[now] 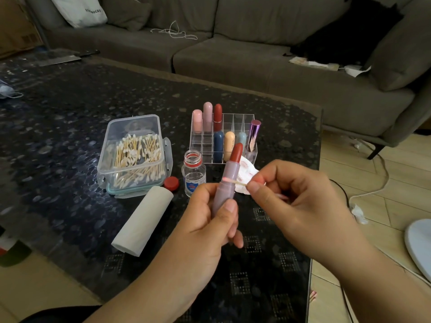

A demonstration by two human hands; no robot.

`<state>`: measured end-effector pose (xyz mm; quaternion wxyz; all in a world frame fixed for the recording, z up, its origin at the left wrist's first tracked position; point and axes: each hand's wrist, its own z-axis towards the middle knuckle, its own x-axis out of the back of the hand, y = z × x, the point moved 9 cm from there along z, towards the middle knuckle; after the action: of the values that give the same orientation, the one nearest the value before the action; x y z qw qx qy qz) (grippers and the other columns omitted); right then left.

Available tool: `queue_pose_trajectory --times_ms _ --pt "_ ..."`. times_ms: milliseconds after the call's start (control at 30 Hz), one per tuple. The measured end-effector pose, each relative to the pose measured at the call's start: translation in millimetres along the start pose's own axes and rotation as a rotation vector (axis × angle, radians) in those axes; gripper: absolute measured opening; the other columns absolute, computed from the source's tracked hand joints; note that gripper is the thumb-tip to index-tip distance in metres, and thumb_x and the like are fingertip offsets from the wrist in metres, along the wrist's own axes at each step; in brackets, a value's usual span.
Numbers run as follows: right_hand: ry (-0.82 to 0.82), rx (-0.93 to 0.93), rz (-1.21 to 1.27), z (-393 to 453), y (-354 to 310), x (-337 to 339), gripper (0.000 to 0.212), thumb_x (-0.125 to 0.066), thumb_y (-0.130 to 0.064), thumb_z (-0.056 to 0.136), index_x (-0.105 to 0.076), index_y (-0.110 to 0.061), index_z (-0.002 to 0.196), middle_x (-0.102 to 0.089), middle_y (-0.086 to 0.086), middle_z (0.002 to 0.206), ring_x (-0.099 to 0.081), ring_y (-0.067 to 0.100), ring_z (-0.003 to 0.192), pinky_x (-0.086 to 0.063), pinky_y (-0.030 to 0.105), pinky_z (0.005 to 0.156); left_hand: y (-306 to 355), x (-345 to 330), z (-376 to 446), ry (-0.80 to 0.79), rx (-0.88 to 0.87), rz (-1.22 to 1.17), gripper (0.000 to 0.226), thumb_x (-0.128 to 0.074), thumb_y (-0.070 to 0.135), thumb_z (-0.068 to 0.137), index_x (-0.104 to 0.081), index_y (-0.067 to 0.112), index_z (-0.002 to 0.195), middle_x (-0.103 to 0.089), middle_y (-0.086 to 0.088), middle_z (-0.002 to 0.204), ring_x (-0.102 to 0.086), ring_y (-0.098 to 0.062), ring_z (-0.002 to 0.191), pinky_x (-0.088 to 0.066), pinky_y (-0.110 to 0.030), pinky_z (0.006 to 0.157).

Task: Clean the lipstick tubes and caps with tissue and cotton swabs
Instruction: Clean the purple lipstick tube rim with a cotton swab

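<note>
My left hand (210,220) grips an uncapped lilac lipstick tube (227,183) upright, its red bullet wound out at the top. My right hand (296,194) pinches a cotton swab (234,181) whose pink-stained tip touches the tube's side. Behind them lies a crumpled, lipstick-stained tissue (246,173). A clear organizer (233,127) holds several capped lipsticks. A plastic box of cotton swabs (135,155) stands open to the left, with a tissue roll (144,220) lying in front of it.
A small open glass bottle (193,173) and its red cap (171,183) stand between the box and the organizer on the dark patterned table (58,136). A grey sofa (256,54) runs behind. White cables and a white fan base (419,248) lie on the floor at right.
</note>
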<state>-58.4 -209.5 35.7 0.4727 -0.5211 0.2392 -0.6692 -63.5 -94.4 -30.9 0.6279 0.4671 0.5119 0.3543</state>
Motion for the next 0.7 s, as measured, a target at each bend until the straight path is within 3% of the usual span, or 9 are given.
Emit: queue_pose_trajectory --times_ms 67,233,500,700 --pt "-0.034 -0.011 0.008 -0.1 -0.5 -2.3 0.014 -0.064 -0.024 0.085 -0.063 -0.022 0.071 -0.044 -0.003 0.049 -0.039 0.007 0.045 -0.034 0.011 0.045 2.0 -0.9 -0.7 -0.011 -0.008 -0.018 0.013 -0.051 0.028 0.081 -0.063 0.030 0.085 -0.047 0.007 0.063 -0.045 -0.006 0.059 -0.046 -0.024 0.060" --pt "-0.056 -0.081 0.124 0.3 5.8 -0.8 0.021 -0.059 -0.037 0.076 -0.064 -0.018 0.069 -0.043 -0.002 0.048 -0.037 0.006 0.043 -0.033 0.013 0.043 5.1 -3.0 -1.2 -0.028 -0.008 -0.065 0.019 -0.052 0.026 0.081 -0.056 0.016 0.096 -0.049 0.004 0.065 -0.045 -0.008 0.059 -0.046 -0.023 0.059" --pt "-0.083 -0.056 0.145 2.1 1.6 -5.0 0.023 -0.057 -0.036 0.080 -0.066 -0.016 0.070 -0.043 -0.009 0.049 -0.036 0.002 0.043 -0.030 0.008 0.045 5.9 -3.3 -2.6 -0.027 0.021 -0.084 0.021 -0.054 0.028 0.080 -0.061 0.015 0.095 -0.054 0.003 0.070 -0.048 -0.010 0.060 -0.047 -0.024 0.059" --pt "-0.107 -0.084 0.183 2.9 5.2 -4.7 0.028 -0.060 -0.040 0.085 -0.068 -0.016 0.072 -0.045 0.000 0.050 -0.035 0.002 0.042 -0.030 0.009 0.043 7.6 -3.4 -2.5 -0.017 0.035 -0.114 0.017 -0.053 0.026 0.080 -0.066 0.018 0.087 -0.054 0.001 0.071 -0.047 -0.011 0.060 -0.047 -0.024 0.059"
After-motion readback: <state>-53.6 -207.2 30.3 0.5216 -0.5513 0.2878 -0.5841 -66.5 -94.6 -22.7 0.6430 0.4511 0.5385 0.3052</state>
